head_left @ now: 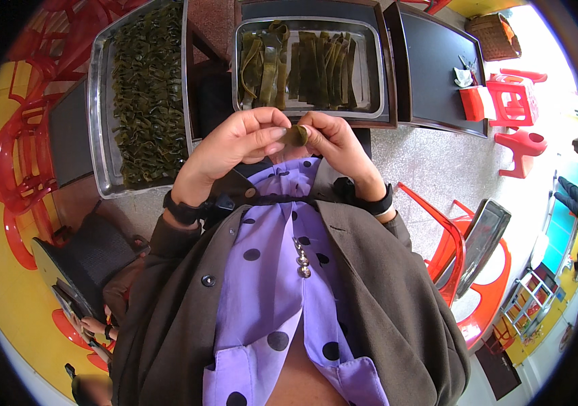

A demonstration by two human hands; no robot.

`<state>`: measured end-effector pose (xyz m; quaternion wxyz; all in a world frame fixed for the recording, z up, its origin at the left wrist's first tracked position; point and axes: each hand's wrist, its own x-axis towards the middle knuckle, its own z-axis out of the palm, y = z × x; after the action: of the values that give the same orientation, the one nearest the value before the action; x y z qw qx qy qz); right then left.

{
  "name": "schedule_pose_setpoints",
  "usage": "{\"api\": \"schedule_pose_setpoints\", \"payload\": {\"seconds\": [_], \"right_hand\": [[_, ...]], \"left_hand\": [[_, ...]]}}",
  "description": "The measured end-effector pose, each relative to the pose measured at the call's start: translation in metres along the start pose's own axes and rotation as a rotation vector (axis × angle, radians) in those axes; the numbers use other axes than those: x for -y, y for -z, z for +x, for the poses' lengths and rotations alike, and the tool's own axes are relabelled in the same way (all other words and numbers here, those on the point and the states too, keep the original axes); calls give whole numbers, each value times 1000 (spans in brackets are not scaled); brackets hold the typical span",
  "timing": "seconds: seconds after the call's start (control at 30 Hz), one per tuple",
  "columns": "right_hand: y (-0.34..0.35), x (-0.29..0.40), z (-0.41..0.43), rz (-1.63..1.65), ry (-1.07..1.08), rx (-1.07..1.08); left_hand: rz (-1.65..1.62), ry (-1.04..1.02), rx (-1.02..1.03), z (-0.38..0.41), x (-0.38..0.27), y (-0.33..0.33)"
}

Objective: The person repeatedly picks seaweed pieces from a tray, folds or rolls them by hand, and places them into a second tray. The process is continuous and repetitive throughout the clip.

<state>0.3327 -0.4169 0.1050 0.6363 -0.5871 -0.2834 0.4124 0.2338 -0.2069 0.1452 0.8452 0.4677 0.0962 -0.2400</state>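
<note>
Between my two hands a strip of dark green kelp [296,135] is bent into a loop. My left hand [241,139] pinches its left side between thumb and fingers, while my right hand [334,142] grips the right side. Just beyond them a metal tray [309,112] on a dark table carries flat kelp strips [319,68] in two groups. To the left stands a larger metal tray [101,127] bearing many kelp knots [148,101] in packed rows.
Another dark table [431,56] at the right holds a red box [477,103] and a white crumpled item. Red plastic stools [515,99] stand beside it. A red chair [446,254] supports a tilted metal tray [477,243]. Another person's hand [93,325] shows at lower left.
</note>
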Motion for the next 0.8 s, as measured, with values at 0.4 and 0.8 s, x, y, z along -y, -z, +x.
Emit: {"api": "schedule_pose_setpoints", "payload": {"seconds": [0.4,0.8], "right_hand": [[6,4,-9,52,100,-201],[14,-28,2,200,69,-324]], "left_hand": [[365,-299,-320,-8,1,-13],[474,-306,-440,14,29,13]]}}
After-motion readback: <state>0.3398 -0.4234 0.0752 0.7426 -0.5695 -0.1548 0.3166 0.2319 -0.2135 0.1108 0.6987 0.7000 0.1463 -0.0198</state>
